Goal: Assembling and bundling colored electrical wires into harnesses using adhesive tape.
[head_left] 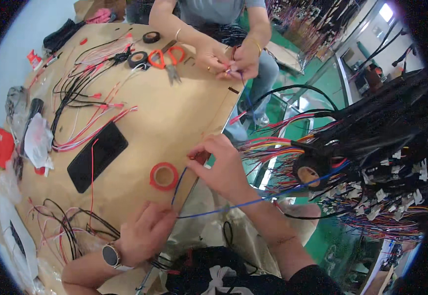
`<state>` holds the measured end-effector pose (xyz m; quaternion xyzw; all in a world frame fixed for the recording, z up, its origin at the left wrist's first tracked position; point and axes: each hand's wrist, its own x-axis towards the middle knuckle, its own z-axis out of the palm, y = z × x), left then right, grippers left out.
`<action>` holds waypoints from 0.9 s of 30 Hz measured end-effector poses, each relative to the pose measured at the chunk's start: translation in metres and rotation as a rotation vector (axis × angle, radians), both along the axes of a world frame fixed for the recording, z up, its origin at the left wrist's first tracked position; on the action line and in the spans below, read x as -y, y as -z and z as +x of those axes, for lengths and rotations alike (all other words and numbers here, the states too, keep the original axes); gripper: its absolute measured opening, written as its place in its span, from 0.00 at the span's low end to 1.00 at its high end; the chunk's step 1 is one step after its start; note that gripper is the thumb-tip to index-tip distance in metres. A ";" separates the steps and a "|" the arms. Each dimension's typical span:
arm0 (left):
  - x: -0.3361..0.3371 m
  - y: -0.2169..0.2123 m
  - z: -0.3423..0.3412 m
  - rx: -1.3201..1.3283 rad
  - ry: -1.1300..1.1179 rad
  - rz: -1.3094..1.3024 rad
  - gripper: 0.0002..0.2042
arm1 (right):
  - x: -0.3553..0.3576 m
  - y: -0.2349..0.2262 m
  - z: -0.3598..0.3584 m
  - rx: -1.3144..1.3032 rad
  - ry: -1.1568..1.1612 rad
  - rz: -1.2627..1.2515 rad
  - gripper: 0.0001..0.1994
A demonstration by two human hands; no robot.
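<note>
A blue wire [253,202] runs from the hanging bundle on the right to my left hand [147,231], whose closed fingers pinch it at the table's edge. From there a short length of it bends up to my right hand [223,167]. The thumb and forefinger of that hand are closed at the wire's upper end; the tip itself is hidden. Something dark red shows behind those fingers, too covered to name. Left of the wire, a roll of red tape [156,184] lies on the tabletop, touched by neither hand.
A black phone [83,169], orange-handled scissors [172,73], black tape rolls [137,59] and wire harnesses [66,98] lie on the table [145,132]. Across it, a co-worker's hands [231,61] hold a thin wire. Thick wire bundles [386,123] hang at right.
</note>
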<state>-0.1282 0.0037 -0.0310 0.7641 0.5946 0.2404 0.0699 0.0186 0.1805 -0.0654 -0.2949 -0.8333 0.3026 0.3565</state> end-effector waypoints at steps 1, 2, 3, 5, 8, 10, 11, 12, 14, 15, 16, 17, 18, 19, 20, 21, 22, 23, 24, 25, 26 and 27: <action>-0.001 0.002 -0.001 0.016 0.041 0.041 0.15 | 0.000 0.000 0.000 0.007 0.011 -0.054 0.07; -0.003 0.005 -0.002 0.032 0.080 0.080 0.17 | 0.000 0.002 0.000 0.012 0.012 -0.057 0.07; -0.004 0.006 -0.004 0.037 0.075 0.074 0.17 | -0.001 0.003 -0.001 -0.019 0.024 -0.092 0.07; -0.007 0.007 -0.010 0.020 0.137 0.017 0.19 | -0.003 0.005 -0.005 -0.042 0.028 -0.140 0.08; -0.010 0.002 -0.002 -0.018 0.159 -0.007 0.20 | -0.005 -0.003 0.004 -0.038 0.062 -0.083 0.08; -0.010 0.004 -0.005 -0.026 0.155 -0.016 0.20 | -0.008 -0.002 0.001 -0.067 0.056 -0.144 0.08; -0.011 0.003 -0.006 -0.041 0.151 -0.019 0.20 | -0.009 -0.003 0.001 -0.063 0.058 -0.145 0.08; -0.011 0.004 -0.006 -0.039 0.146 -0.025 0.20 | -0.010 -0.001 -0.001 -0.063 0.048 -0.131 0.08; -0.012 0.005 -0.006 -0.035 0.115 0.003 0.21 | -0.011 0.002 -0.003 -0.064 0.034 -0.119 0.07; -0.012 0.005 -0.006 -0.030 0.118 0.003 0.21 | -0.011 0.001 -0.001 -0.084 0.028 -0.144 0.07; -0.012 0.005 -0.006 -0.034 0.127 0.008 0.21 | -0.011 0.001 0.001 -0.105 0.021 -0.167 0.07; -0.012 0.005 -0.006 -0.039 0.135 0.014 0.21 | -0.012 0.000 0.002 -0.101 0.024 -0.166 0.07; -0.011 0.005 -0.007 -0.037 0.136 0.011 0.21 | -0.011 0.001 0.002 -0.089 0.012 -0.154 0.07; -0.010 0.006 -0.007 -0.022 0.133 0.007 0.21 | -0.011 0.002 0.003 -0.076 0.001 -0.142 0.07; -0.009 0.007 -0.007 -0.006 0.130 0.004 0.21 | -0.010 0.002 0.002 -0.074 0.002 -0.145 0.07; -0.009 0.007 -0.008 -0.001 0.134 0.001 0.21 | -0.010 0.002 0.002 -0.077 0.020 -0.174 0.06; -0.009 0.007 -0.008 -0.016 0.131 -0.013 0.19 | -0.009 0.002 0.002 -0.080 0.039 -0.203 0.06; -0.009 0.007 -0.008 -0.031 0.128 -0.027 0.18 | -0.009 0.002 0.001 -0.074 0.044 -0.207 0.06; -0.007 0.008 -0.009 -0.031 0.116 -0.039 0.18 | -0.008 0.004 -0.003 -0.124 0.079 -0.256 0.06; -0.007 0.009 -0.010 -0.045 0.118 -0.026 0.18 | -0.008 0.006 -0.007 -0.173 0.115 -0.306 0.07; -0.006 0.010 -0.011 -0.059 0.120 -0.014 0.18 | -0.009 0.007 -0.008 -0.171 0.103 -0.321 0.07; -0.007 0.009 -0.011 -0.054 0.110 -0.024 0.18 | -0.014 0.005 -0.005 -0.140 0.085 -0.317 0.07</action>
